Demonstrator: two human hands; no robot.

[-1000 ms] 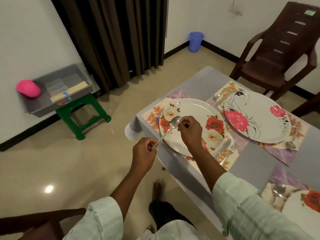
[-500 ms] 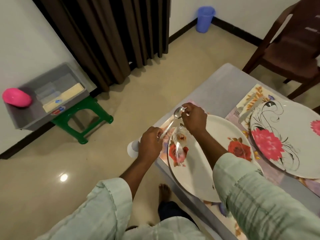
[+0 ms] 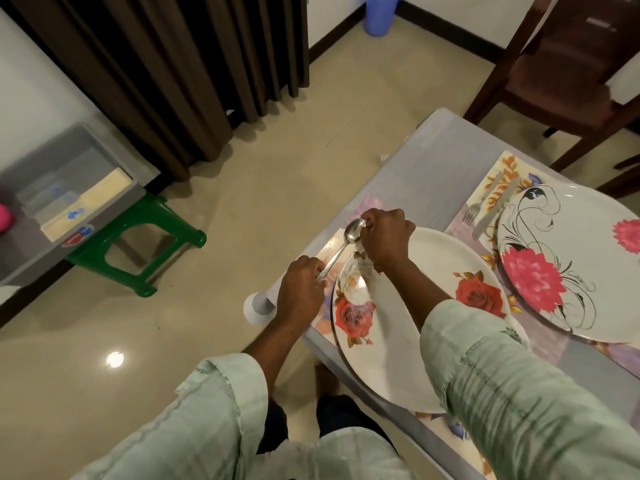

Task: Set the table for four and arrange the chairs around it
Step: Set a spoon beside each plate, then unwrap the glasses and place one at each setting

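A steel spoon lies slanted over the left edge of a floral placemat, just left of a white plate with red roses. My left hand grips the spoon's handle end. My right hand pinches it at the bowl. A second white plate with pink flowers sits on another placemat to the right, with a fork and knife beside it. The grey table carries them all. A brown chair stands at its far end.
A green stool carrying a grey tray with boxes stands left by the wall. Dark curtains hang behind it. A blue bin sits in the far corner. The table's white leg is near my left hand.
Both hands have carried the spoon from above the rose plate leftward to the placemat's left edge. My head has leaned closer and lower over the table.
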